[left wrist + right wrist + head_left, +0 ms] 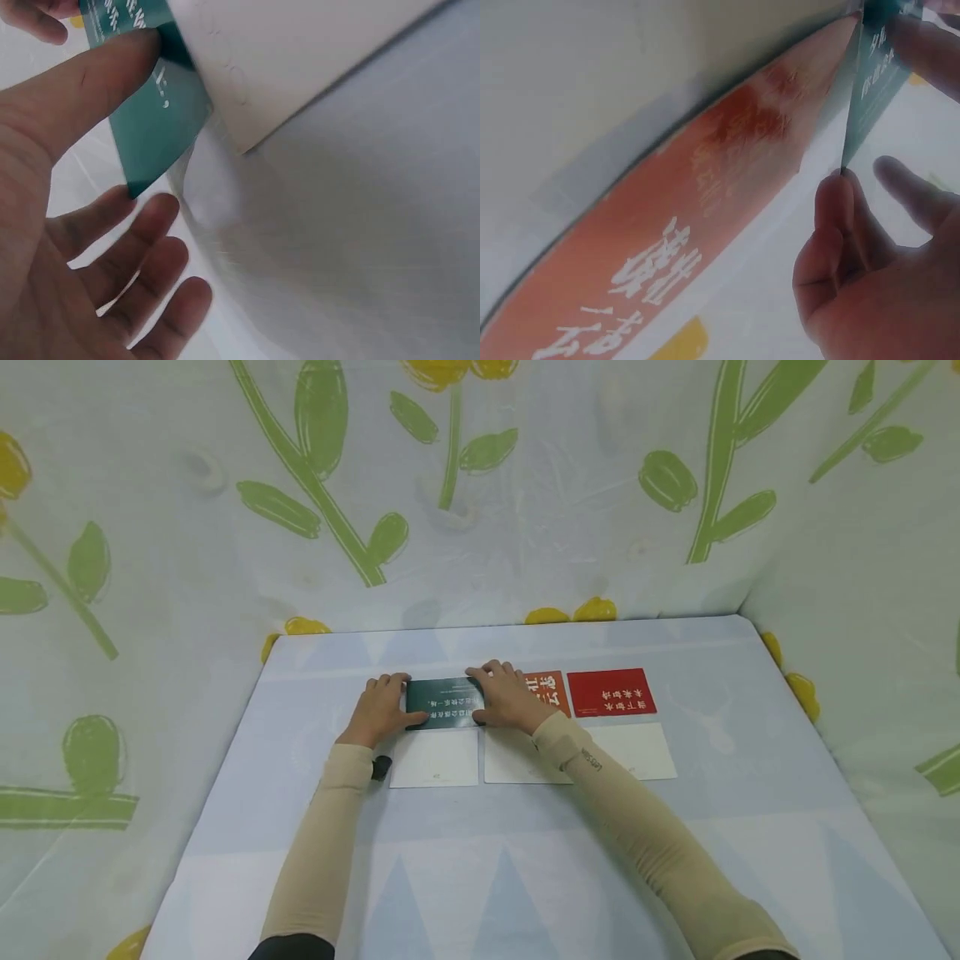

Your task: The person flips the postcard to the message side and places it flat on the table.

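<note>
While left grip [380, 711], right grip [512, 697] pinch ends, green card [444, 702] spans between.

A pale curtain [555, 543] hangs behind the table [255, 760] and along both sides, printed with thick green stems [313, 485], rounded leaves [487, 450] and yellow flowers [435, 372]. More yellow shapes [596, 610] show just past the table's far edge and beside its right edge. The tabletop is whitish, patterned with light blue triangles [506, 910], and its far corners are rounded.
</note>
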`<state>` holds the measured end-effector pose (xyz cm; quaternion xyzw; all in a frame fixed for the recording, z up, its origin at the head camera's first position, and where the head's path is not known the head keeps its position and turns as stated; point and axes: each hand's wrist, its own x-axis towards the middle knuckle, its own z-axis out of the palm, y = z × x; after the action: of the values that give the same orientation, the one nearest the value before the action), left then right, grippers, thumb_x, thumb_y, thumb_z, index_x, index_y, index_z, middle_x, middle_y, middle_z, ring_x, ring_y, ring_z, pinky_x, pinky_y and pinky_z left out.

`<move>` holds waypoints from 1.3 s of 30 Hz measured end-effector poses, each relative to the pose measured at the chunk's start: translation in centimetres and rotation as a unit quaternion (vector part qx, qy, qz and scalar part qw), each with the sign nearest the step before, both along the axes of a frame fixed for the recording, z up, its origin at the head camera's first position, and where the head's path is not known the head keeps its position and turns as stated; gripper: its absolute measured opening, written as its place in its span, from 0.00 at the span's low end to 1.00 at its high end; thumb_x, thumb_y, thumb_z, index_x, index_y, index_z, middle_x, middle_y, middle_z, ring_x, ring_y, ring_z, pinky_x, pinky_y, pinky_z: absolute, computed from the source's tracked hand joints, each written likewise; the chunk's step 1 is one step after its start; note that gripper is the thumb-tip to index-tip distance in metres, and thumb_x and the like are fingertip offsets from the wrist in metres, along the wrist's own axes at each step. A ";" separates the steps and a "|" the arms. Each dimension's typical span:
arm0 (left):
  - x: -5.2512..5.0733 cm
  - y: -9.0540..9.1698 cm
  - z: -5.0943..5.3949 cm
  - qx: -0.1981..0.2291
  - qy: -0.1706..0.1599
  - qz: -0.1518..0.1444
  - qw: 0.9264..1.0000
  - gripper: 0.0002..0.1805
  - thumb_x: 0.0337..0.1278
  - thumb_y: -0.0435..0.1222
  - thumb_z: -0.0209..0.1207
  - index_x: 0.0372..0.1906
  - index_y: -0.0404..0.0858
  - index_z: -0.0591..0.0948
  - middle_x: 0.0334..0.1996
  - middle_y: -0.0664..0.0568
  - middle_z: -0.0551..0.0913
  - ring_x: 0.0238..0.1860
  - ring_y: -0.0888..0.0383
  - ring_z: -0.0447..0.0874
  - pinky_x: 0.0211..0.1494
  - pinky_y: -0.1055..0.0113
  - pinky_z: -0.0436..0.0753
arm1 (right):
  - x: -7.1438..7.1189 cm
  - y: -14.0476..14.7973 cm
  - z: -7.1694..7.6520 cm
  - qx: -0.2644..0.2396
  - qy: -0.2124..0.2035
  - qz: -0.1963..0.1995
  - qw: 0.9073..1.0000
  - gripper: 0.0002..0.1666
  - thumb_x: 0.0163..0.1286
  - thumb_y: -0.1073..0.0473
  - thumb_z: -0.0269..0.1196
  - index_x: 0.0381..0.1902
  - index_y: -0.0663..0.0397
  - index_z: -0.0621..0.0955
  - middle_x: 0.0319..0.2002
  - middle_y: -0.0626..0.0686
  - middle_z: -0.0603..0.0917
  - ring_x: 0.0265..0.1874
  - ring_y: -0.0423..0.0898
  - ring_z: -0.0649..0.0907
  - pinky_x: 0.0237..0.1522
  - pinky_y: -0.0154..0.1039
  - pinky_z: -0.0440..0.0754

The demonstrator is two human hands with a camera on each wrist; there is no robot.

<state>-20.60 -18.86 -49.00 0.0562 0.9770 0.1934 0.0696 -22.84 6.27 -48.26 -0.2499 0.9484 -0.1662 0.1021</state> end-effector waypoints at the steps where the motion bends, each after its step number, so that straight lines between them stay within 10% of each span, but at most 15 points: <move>1: 0.1 0.0 0.0 0.001 0.007 0.001 1.000 0.47 0.52 0.52 0.74 0.71 0.32 0.68 0.58 0.37 0.77 0.57 0.40 0.70 0.65 0.46 0.71 | 0.0 0.1 0.0 -0.007 -0.005 -0.004 1.000 0.47 0.64 0.47 0.72 0.77 0.46 0.65 0.69 0.57 0.69 0.64 0.55 0.68 0.68 0.54 0.65; 16: 0.9 0.7 -0.3 0.017 0.076 0.021 0.997 0.45 0.50 0.48 0.76 0.70 0.36 0.69 0.48 0.45 0.81 0.47 0.47 0.73 0.53 0.53 0.75 | 0.4 1.1 0.4 -0.133 -0.141 -0.144 0.970 0.35 0.70 0.49 0.67 0.71 0.51 0.71 0.53 0.52 0.82 0.48 0.50 0.80 0.53 0.46 0.82; 27: 1.7 0.7 -0.5 0.039 0.083 0.043 0.995 0.46 0.56 0.47 0.72 0.75 0.36 0.64 0.50 0.43 0.83 0.46 0.45 0.76 0.51 0.50 0.78 | 1.0 1.0 0.3 -0.134 -0.129 -0.151 0.971 0.20 0.72 0.51 0.65 0.57 0.51 0.81 0.48 0.51 0.84 0.46 0.49 0.81 0.50 0.44 0.83; 39: 3.4 0.2 0.5 0.102 0.045 0.091 0.990 0.22 0.71 0.48 0.57 0.59 0.38 0.83 0.39 0.46 0.86 0.34 0.50 0.79 0.37 0.57 0.77 | 1.8 1.9 0.1 -0.159 -0.098 -0.135 0.973 0.16 0.71 0.52 0.66 0.53 0.50 0.83 0.42 0.49 0.84 0.43 0.48 0.81 0.36 0.37 0.84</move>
<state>-17.22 -18.69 -48.48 -0.0178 0.9553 0.2950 0.0017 -21.02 8.14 -48.16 -0.1149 0.9200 -0.3513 0.1304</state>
